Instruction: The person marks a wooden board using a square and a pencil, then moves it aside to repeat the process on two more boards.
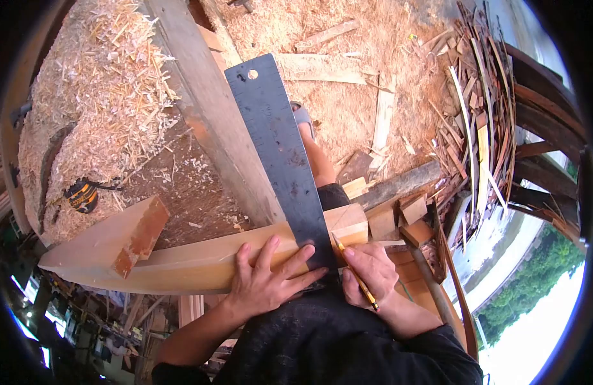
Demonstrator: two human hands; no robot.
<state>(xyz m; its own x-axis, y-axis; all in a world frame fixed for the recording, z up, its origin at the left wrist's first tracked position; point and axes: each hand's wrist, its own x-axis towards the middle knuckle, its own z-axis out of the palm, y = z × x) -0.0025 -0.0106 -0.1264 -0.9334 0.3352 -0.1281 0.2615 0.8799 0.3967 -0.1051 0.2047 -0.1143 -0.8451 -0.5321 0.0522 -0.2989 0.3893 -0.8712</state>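
Observation:
A long pale wooden beam [193,260] lies across my lap, running left to right. A dark steel ruler [280,147] lies across the beam near its right end and points away from me. My left hand [267,279] lies flat with fingers spread, pressing the ruler's near end and the beam. My right hand [367,273] grips a yellow pencil [353,269], its tip touching the beam's top just right of the ruler's edge. A pencilled diagonal line shows on the beam's right end [344,221].
A thick grey timber [209,109] runs under the ruler toward the top. Wood shavings [97,83] cover the ground at left, sawdust and offcuts [386,212] lie at right, and a pile of thin strips [476,109] stands at far right. A black-and-yellow tape measure [82,196] lies at left.

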